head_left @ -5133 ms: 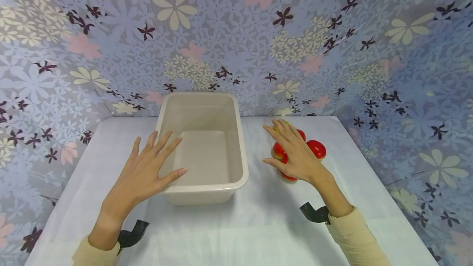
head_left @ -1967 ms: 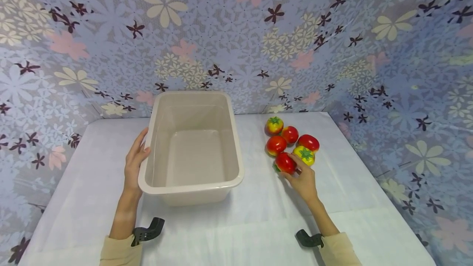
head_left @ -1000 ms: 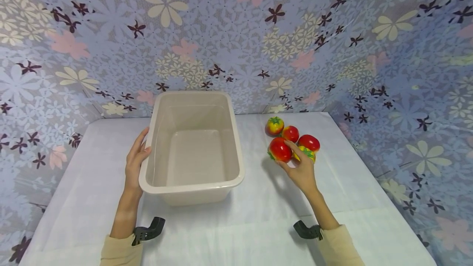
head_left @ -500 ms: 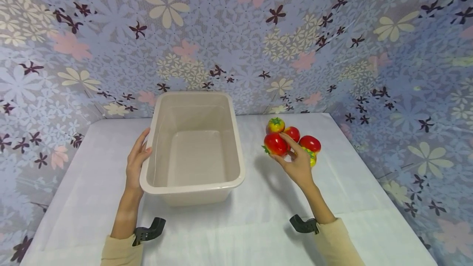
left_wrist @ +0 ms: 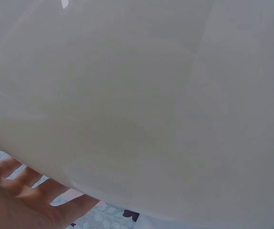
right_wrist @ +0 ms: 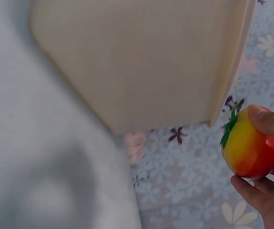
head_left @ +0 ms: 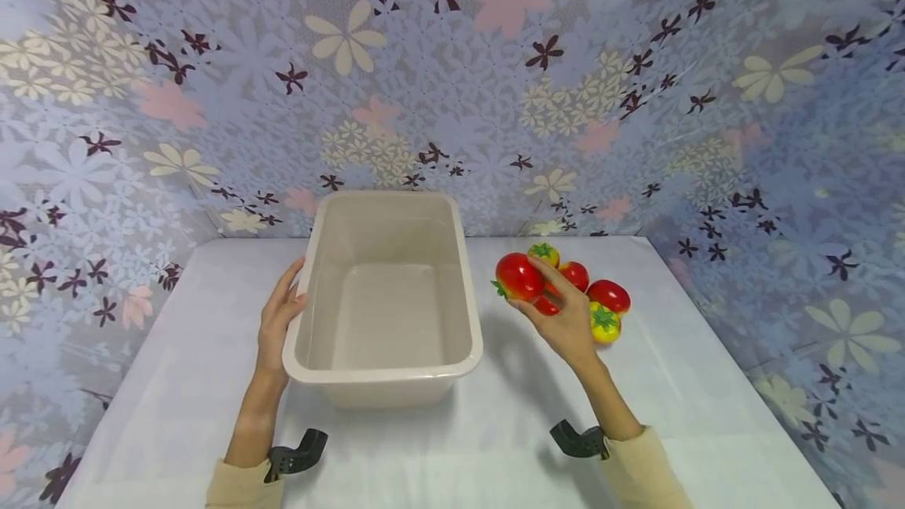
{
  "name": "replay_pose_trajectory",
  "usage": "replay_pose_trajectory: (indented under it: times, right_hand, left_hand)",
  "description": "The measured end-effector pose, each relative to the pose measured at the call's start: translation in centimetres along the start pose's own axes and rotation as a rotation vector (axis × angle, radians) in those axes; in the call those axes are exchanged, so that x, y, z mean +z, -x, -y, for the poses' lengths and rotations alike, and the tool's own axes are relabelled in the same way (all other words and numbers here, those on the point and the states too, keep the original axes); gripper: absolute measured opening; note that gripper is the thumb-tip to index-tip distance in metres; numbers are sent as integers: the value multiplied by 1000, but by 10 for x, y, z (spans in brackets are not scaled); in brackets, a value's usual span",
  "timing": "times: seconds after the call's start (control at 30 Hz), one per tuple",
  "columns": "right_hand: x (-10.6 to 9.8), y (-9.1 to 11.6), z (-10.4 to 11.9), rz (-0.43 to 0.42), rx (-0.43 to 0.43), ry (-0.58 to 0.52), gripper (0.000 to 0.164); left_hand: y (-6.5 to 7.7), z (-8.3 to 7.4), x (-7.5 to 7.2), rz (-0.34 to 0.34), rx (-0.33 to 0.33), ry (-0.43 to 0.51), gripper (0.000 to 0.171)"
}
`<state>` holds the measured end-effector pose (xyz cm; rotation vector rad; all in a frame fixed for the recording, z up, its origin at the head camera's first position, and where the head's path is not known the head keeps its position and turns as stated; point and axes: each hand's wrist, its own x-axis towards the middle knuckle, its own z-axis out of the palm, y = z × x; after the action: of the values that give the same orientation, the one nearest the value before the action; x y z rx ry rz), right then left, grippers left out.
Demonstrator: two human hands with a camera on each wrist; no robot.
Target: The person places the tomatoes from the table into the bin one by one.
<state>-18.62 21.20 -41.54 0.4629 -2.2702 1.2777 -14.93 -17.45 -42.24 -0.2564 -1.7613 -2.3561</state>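
Note:
My right hand (head_left: 568,327) pinches a shiny red toy tomato (head_left: 519,276) between thumb and fingers, raised off the table with its green leaves towards the left. In the right wrist view this tomato (right_wrist: 251,145) has a yellow top that blends into red. At the left side of a beige plastic bin (head_left: 382,375), my left hand (head_left: 276,328) rests against the outer wall, its thumb by the rim. The left wrist view has the fingers (left_wrist: 56,191) spread and fairly straight along that wall. No object lies inside the bin.
Several more toy tomatoes, such as a yellow one (head_left: 605,324) and a red one (head_left: 610,297), lie clustered right of the bin, partly behind my right hand. A white cloth (head_left: 488,446) covers the table. Floral fabric (head_left: 495,100) stands behind and at both sides.
My right hand has taken the front tomato from the cluster, lifted it and carried it left towards the bin. Earlier the left hand moved from over the bin to its left wall and stays there.

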Motion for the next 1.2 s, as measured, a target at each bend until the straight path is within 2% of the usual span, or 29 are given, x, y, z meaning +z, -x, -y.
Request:
replay_pose_trajectory:
  times: [0.47, 0.67, 0.87, 1.2]
  right_hand:
    - [19, -20, 20, 29, -98, -49, 69]
    - [24, -27, 32, 40, -107, -46, 67]
    - [30, -29, 38, 53, -130, -98, 66]
    - [40, -36, 48, 136, -151, -157, 67]
  left_hand:
    - [-1, 1, -2, 4, 14, 19, 51]
    - [-2, 1, -3, 1, 20, 25, 52]
    - [-2, 1, -3, 1, 10, 17, 52]
    - [-2, 2, -3, 7, 18, 27, 52]
